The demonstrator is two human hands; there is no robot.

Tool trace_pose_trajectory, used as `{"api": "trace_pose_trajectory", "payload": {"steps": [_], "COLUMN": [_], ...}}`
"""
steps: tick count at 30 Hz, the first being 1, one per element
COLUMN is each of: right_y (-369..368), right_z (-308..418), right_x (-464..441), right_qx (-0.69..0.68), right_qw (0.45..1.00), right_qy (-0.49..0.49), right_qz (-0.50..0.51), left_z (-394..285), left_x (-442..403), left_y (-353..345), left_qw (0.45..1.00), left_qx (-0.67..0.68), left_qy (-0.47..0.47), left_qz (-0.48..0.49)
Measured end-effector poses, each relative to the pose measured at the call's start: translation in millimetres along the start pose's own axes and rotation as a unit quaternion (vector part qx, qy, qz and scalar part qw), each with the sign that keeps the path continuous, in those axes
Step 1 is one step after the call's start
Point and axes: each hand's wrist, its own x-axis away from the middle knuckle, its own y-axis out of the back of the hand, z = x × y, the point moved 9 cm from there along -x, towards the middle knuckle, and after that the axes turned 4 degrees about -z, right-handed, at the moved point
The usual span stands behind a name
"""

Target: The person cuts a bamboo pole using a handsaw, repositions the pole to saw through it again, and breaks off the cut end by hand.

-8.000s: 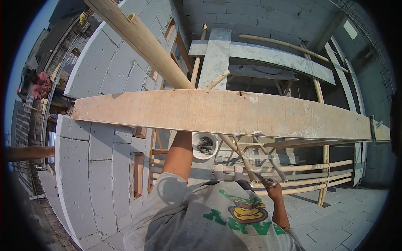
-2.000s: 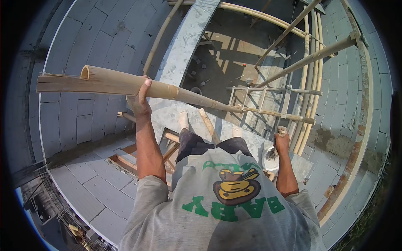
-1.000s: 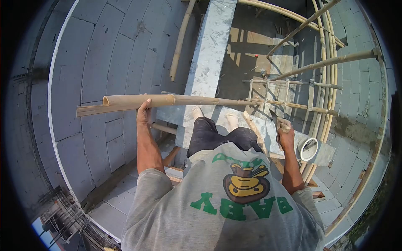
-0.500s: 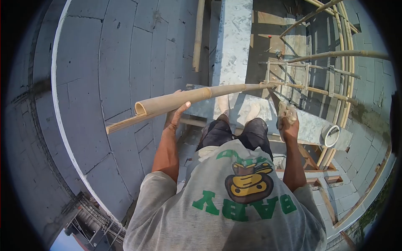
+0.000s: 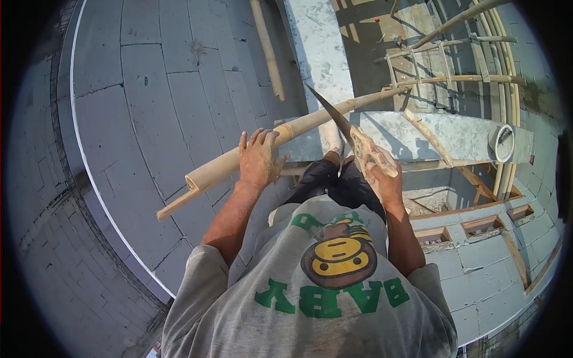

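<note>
A long bamboo pole (image 5: 221, 169) slants across in front of me, its near end hollow and splintered. My left hand (image 5: 258, 158) rests on the pole near its joint, with the fingers laid over it. In my right hand (image 5: 382, 173) is a handsaw (image 5: 334, 113), gripped by its pale wooden handle. The saw's dark blade points up and left, and in this view it crosses the pole; I cannot tell whether it touches. My feet stand beneath the pole.
Grey boards (image 5: 471, 134) form a platform, with a white bucket (image 5: 501, 143) at the right. A bamboo ladder (image 5: 444, 82) and more poles stand beyond. A block wall (image 5: 161, 89) rises at the left. Wooden frames (image 5: 482, 225) sit in blockwork at lower right.
The plywood-faced beam from the earliest frame is out of view. Lately the pole has tilted, my left hand has spread over it, and the saw has come up and left toward it.
</note>
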Motion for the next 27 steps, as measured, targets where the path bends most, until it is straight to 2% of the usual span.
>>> {"api": "trace_pose_trajectory", "payload": {"steps": [1, 3, 5, 7, 8, 11, 14, 17, 20, 22, 24, 27], "right_y": [-8.4, -22.8, -37.8, -48.1, -51.6, -55.2, -57.1, -58.0, -74.4, -90.6, -102.2, -114.2], "right_z": [-1.8, -16.7, -28.7, -38.8, -47.4, -44.2, -46.5, -43.8, -49.5, -61.6, -80.2, -94.7], "right_x": [4.5, 14.1, 19.2, 27.3, 29.8, 29.0, 27.0, 27.7, 28.2, 28.3, 29.8, 28.0], "right_qx": [-0.055, -0.075, -0.059, -0.066, -0.072, -0.062, -0.065, -0.049, -0.068, 0.015, -0.095, -0.085], "right_qw": [0.998, 0.993, 0.99, 0.989, 0.988, 0.989, 0.989, 0.995, 0.995, 0.996, 0.993, 0.994], "right_qy": [-0.013, -0.036, -0.035, -0.034, -0.047, -0.035, -0.008, -0.015, -0.004, 0.054, -0.014, -0.008], "right_qz": [0.027, 0.079, 0.125, 0.125, 0.126, 0.132, 0.131, 0.084, 0.078, 0.076, 0.064, 0.063], "left_z": [1.8, 30.5, 54.1, 69.2, 71.2, 73.0, 76.3, 80.8, 83.9, 81.5, 81.8, 82.2], "left_x": [-7.1, -5.3, 3.0, 8.2, 10.1, -4.5, -22.9, -41.2, -46.4, -44.4, -49.4, -54.9], "left_y": [-2.6, -44.7, -75.0, -106.7, -111.2, -112.0, -88.0, -106.8, -117.2, -107.2, -104.0, -103.9], "left_qw": [0.998, 0.978, 0.929, 0.929, 0.93, 0.908, 0.86, 0.849, 0.843, 0.855, 0.867, 0.88], "left_qx": [-0.062, -0.148, -0.212, -0.211, -0.209, -0.147, 0.026, -0.019, -0.102, -0.075, -0.071, -0.103], "left_qy": [-0.008, 0.022, 0.058, 0.056, 0.057, 0.041, 0.175, 0.077, 0.039, 0.048, 0.048, 0.031], "left_qz": [-0.008, 0.146, 0.297, 0.297, 0.296, 0.391, 0.478, 0.523, 0.527, 0.511, 0.49, 0.463]}}
